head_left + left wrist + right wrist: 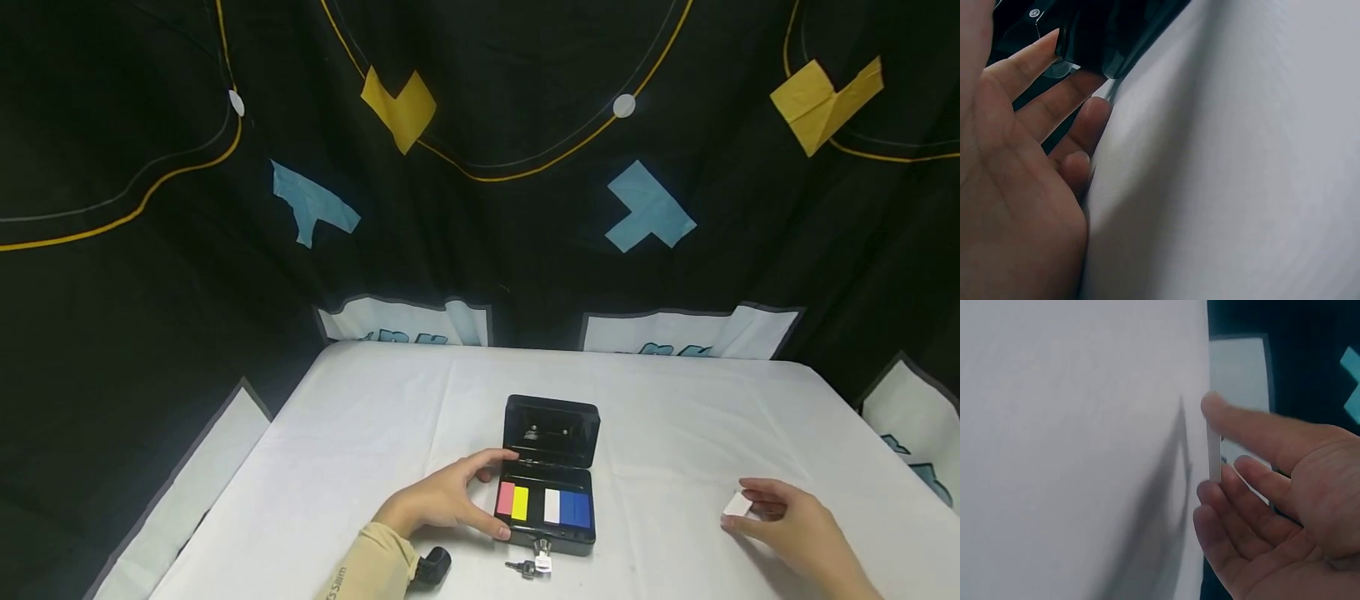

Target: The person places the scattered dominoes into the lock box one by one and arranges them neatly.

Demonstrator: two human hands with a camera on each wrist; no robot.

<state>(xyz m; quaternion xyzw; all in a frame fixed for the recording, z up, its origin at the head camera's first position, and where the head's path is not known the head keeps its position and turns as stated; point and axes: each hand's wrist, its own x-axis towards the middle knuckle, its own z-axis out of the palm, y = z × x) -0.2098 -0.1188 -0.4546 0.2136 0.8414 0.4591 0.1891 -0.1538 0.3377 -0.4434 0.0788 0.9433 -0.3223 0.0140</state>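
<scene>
A small black cash box stands on the white table with its lid tipped up at the back. Inside lie a pink block, a yellow block, a white block and blue blocks, with a dark gap between yellow and white. My left hand holds the box's left side, thumb at the front corner and index finger near the hinge. Off to the right, my right hand pinches another white block between thumb and fingers; the right wrist view shows this thin block edge-on.
Small keys with a white tag hang at the front lock of the box. A black device sits by the left sleeve. White cloth covers the table, and a dark curtain with taped patches hangs behind it.
</scene>
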